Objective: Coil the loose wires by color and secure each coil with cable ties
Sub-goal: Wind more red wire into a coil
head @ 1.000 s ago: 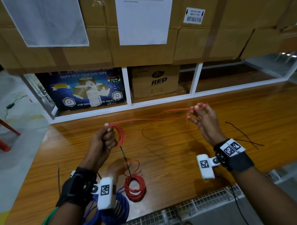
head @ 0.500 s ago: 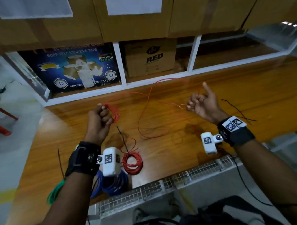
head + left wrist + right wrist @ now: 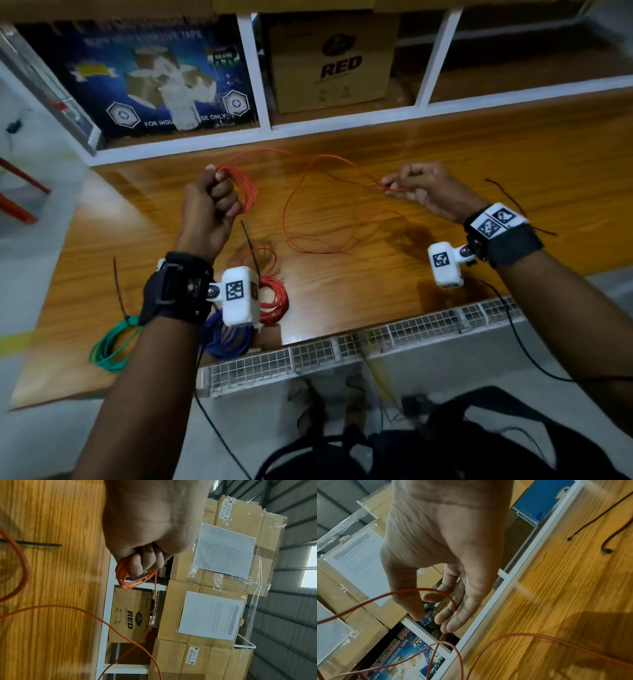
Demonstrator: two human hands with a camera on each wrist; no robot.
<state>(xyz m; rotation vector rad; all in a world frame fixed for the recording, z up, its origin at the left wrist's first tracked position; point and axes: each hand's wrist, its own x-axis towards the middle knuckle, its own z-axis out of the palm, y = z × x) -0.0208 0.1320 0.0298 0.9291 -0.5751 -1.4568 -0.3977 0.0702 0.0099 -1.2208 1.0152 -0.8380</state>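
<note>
Left hand: left hand (image 3: pixel 212 202) closed in a fist round a bundle of red wire loops (image 3: pixel 245 192), raised off the tabletop (image 3: pixel 479 154); fingers curled over the loops in the wrist view (image 3: pixel 135 563).
Right hand: right hand (image 3: pixel 424 190) pinches the loose red wire (image 3: pixel 301 205) between thumb and fingertips (image 3: pixel 443 623); the strand runs out under the fingers.
Loose wire: sags from the left fist, crosses between the hands, drops in a wide loop onto the tabletop ahead of the right wrist. The strand crosses itself at least once.
Finished coils: red coil (image 3: pixel 274 301) just behind the left wrist, blue coil (image 3: pixel 222 339) beside it, green coil (image 3: pixel 109 342) further left, under the left forearm.
Cable ties: one black tie (image 3: pixel 251 246) by the red coil, another (image 3: pixel 118 287) near the green coil; two more dark ties (image 3: pixel 513 202) beyond the right wrist.
Step, as judged: winding the remaining red slack onto the held loops; tie not yet on.
Risks: the crossed slack could tighten into a kink or knot when drawn in. Loops may spring open if the left grip eases while reaching for a tie. Trailing wire could drag the nearby tie.
</note>
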